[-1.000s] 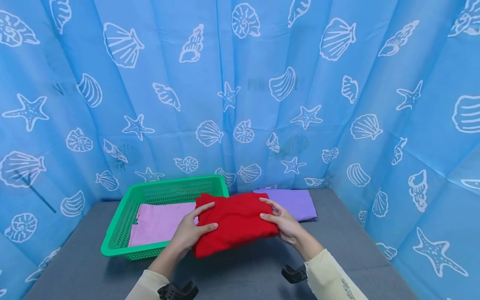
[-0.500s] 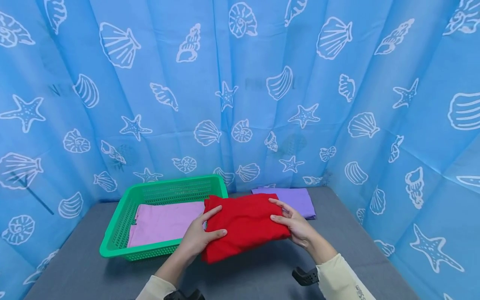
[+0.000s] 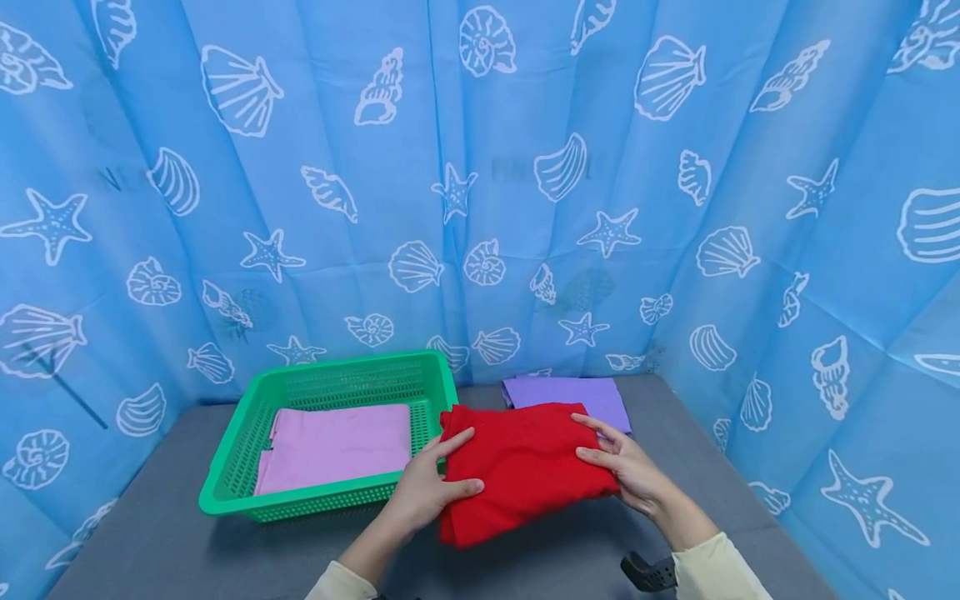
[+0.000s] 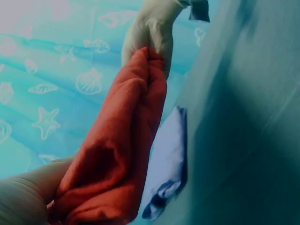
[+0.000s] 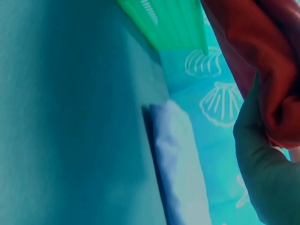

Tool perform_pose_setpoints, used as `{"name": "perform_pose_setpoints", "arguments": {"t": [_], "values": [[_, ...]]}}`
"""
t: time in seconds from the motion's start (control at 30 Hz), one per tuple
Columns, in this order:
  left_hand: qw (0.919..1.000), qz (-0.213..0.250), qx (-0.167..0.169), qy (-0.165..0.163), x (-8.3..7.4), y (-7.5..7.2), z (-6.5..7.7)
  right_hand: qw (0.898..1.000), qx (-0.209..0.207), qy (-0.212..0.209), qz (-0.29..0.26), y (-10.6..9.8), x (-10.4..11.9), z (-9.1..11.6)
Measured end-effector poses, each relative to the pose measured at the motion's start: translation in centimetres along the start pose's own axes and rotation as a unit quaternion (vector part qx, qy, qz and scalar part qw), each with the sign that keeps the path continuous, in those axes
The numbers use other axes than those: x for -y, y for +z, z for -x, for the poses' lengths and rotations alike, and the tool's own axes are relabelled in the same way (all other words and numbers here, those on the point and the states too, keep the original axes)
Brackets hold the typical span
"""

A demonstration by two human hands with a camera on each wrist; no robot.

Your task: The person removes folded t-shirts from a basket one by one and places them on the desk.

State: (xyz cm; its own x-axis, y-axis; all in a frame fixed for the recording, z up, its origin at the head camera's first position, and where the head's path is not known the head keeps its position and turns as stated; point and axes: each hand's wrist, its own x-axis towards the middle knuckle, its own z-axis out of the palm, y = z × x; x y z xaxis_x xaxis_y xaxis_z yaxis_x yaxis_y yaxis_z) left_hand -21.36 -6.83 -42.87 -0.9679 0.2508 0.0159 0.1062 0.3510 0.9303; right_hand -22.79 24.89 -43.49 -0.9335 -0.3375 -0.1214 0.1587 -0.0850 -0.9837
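Presently, the red cloth (image 3: 525, 475) is found right of centre in the lower half of the head frame, directly between the hands and touching both; neither is nearer to it. The left hand (image 3: 427, 492) grips its left end, the right hand (image 3: 626, 467) its right end, each with a thumb on the upper face; fingers beneath are hidden. Both wrist views show the cloth held clear of the table (image 3: 150, 517). Its long axis runs hand to hand across the frame, canted slightly, left end lower, right end higher. No distinct front is noted; the broad face is turned up toward the head camera. The left hand is nearer the basket (image 3: 330, 500), at lower left, which contains the pink cloth (image 3: 341, 446); the right hand is nearer the purple cloth (image 3: 581, 396), lying beyond and partly hidden. Contact between red cloth and basket rim: cannot be determined.
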Motion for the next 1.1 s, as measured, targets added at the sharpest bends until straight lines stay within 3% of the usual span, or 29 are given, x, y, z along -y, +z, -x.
{"name": "perform_pose_setpoints", "arguments": {"t": [0.47, 0.73, 1.1], "values": [[0.9998, -0.003, 0.017, 0.007, -0.1, 5.4, -1.2, 0.999, -0.035, 0.027, 0.024, -4.6, -1.0, 2.4], [0.9995, 0.005, 0.027, -0.013, 0.8, 8.4, -2.7, 0.997, -0.055, 0.038, 0.048, -6.7, -1.5, 3.4], [0.9978, 0.024, 0.060, -0.012, 1.9, 12.3, -4.5, 0.992, -0.080, 0.055, 0.082, -9.9, -2.7, 4.3]]}}
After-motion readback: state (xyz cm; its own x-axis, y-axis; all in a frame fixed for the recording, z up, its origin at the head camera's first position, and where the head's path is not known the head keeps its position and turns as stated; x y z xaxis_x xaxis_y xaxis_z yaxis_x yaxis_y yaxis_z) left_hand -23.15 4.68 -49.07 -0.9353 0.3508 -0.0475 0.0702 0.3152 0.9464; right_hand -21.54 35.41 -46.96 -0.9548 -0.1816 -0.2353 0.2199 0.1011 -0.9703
